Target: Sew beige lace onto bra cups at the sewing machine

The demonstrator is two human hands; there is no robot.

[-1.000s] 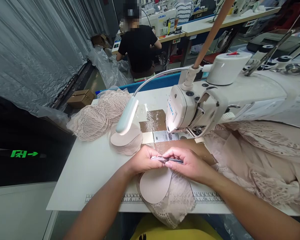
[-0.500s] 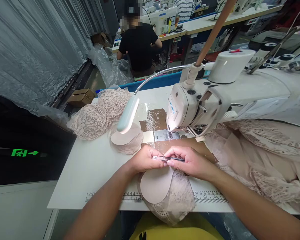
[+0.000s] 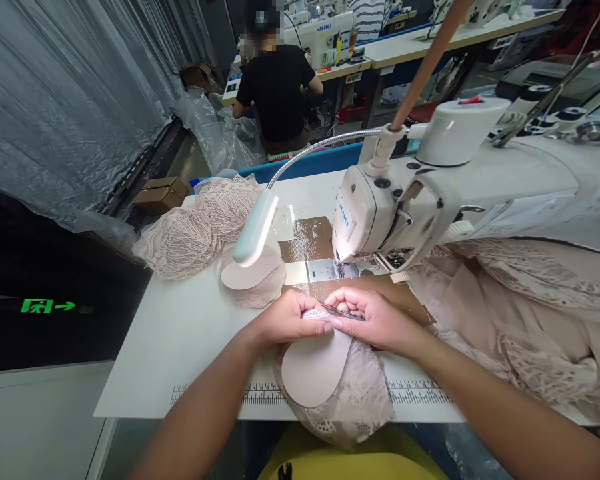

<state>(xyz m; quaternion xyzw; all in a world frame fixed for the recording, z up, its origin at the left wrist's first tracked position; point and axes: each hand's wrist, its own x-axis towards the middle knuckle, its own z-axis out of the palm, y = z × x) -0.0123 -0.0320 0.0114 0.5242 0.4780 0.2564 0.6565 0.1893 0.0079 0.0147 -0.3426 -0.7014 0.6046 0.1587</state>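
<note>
My left hand [image 3: 294, 317] pinches the upper edge of a beige lace cup piece [image 3: 363, 387], thumb on top. A smooth, pale teardrop-shaped pad [image 3: 314, 373] lies against the lace and hangs over the table's front edge with it. In my right hand [image 3: 367, 316] is a slim pair of metal thread snips [image 3: 341, 311], closed in the fingers, its tip pointing left over the lace edge. The right thumb also touches the piece. Both hands meet just in front of the sewing machine [image 3: 365, 220]; the fingers hide part of the snips and the lace edge.
Left of the needle area lies another lace cup with a pad [image 3: 250, 272], below a lamp head [image 3: 255, 230]. Stacked lace cups [image 3: 190, 237] sit at the back left. Lace fabric [image 3: 525, 313] heaps up on the right. A printed ruler [image 3: 265, 395] runs along the front edge. Beyond, a person [image 3: 283, 93] sits.
The snips have tilted, with their tip now higher and further left. My right hand has shifted slightly, and the lace piece has moved a little to the right.
</note>
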